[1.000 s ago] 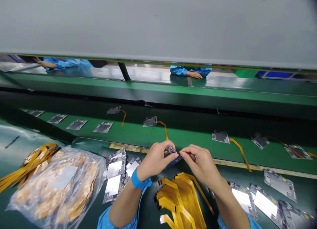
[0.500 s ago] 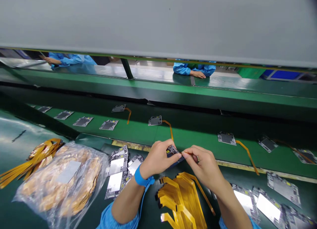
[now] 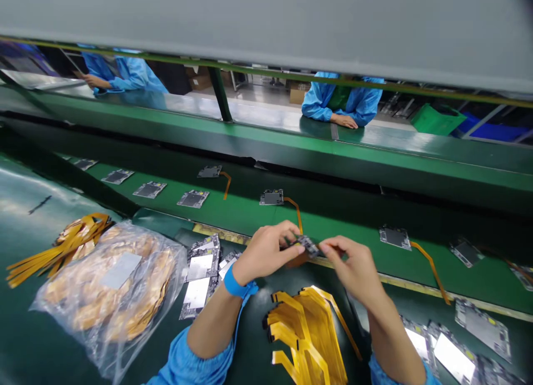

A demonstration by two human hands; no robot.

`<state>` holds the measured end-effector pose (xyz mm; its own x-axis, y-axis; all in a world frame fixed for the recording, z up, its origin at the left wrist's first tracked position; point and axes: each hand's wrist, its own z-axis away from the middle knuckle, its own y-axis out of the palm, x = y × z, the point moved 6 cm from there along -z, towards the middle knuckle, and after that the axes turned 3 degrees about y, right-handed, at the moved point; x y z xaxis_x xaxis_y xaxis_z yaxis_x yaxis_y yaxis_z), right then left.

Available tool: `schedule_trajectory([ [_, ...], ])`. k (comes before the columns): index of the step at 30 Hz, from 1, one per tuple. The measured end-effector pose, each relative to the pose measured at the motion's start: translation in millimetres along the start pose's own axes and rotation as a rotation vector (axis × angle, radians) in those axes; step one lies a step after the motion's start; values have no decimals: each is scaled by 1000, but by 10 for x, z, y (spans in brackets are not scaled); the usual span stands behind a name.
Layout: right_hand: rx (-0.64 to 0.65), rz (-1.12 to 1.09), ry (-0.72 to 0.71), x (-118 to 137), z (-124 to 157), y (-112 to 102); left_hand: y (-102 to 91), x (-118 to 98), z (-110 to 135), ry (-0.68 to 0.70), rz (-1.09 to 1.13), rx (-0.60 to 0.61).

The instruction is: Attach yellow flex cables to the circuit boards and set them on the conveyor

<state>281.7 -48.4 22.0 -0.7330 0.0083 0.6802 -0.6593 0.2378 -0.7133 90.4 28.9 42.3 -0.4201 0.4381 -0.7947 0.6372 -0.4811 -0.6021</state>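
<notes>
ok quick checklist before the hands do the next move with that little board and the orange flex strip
1. Small board held by both hands: ok, left hand and right hand pinch it above the bench edge.
2. Flex strip seated in the board: cannot tell, fingers hide the joint.
3. Spare yellow flex strips close by: ok, stacked between the forearms.
4. More boards at hand: ok, beside the left wrist.
5. Free belt space ahead: ok, bare green in front of the hands.

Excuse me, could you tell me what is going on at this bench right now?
A person holds a small circuit board between the left hand and right hand, just above the bench edge. A stack of yellow flex cables lies below the hands. More boards with cables sit on the green conveyor belt.
</notes>
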Motion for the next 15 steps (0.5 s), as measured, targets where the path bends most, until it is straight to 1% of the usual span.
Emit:
schedule_trajectory([
  [1, -96, 88, 71, -150, -35, -88, -41, 25, 5, -9, 19, -69],
  [2, -216, 222, 141, -292, -57, -199, -81, 44, 15, -16, 21, -140],
  [3, -321, 359, 181, -399, -71, -301, -112, 54, 25, -20, 10, -194],
  [4, -394, 460, 195, -476, -83, -376, -127, 53, 32, -19, -5, -220],
  [6, -448, 540, 163, -556, -107, -434, -130, 35, 36, -13, -23, -218],
  [8, -426, 501, 89, -553, -120, -388, -124, 3, 35, -6, -29, -190],
  [11, -332, 397, -27, -459, -115, -187, -137, -42, 42, 17, -29, -174],
  [13, -262, 338, -66, -409, -119, -22, -158, -60, 58, 35, -19, -183],
  [15, -198, 294, -67, -395, -166, 137, -181, -76, 78, 59, -15, -192],
])
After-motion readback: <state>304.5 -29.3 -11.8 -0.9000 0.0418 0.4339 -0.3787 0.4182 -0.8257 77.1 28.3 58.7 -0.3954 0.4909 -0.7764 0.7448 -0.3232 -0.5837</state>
